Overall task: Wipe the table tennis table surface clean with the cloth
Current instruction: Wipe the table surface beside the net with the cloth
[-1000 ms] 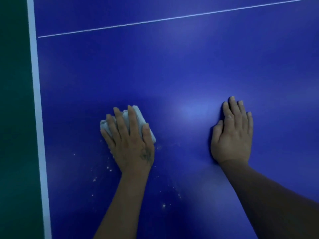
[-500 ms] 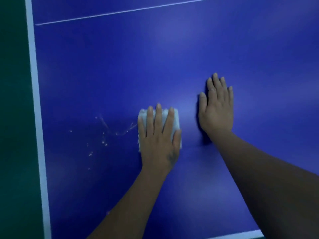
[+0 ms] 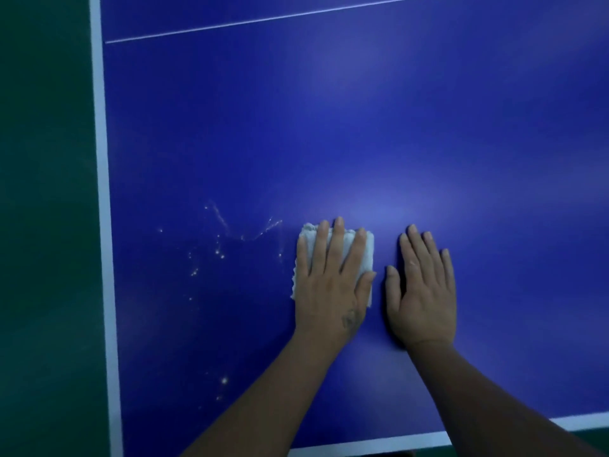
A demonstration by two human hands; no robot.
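Mid-wipe, by the look of it. Nearest, at 6 o'clock, the white end line (image 3: 379, 445) of the table (image 3: 362, 127). Just beyond, left hand (image 3: 333, 285) flat with fingers straight, pressing the folded white cloth (image 3: 365, 255) onto the blue surface — cloth near the middle of view, a little toward 6 o'clock. Right hand (image 3: 423, 291) just beside at 3 o'clock of it, also flat, fingers straight, bracing, holding nothing. At 9 o'clock of the cloth, pale specks and streaks (image 3: 219, 249) not yet cleared. Farther, toward 12 o'clock, a thin white line (image 3: 263, 18). Next, likely: a firm sweep toward 9 o'clock, pressure kept even — stopping at the white side edge (image 3: 104, 225).
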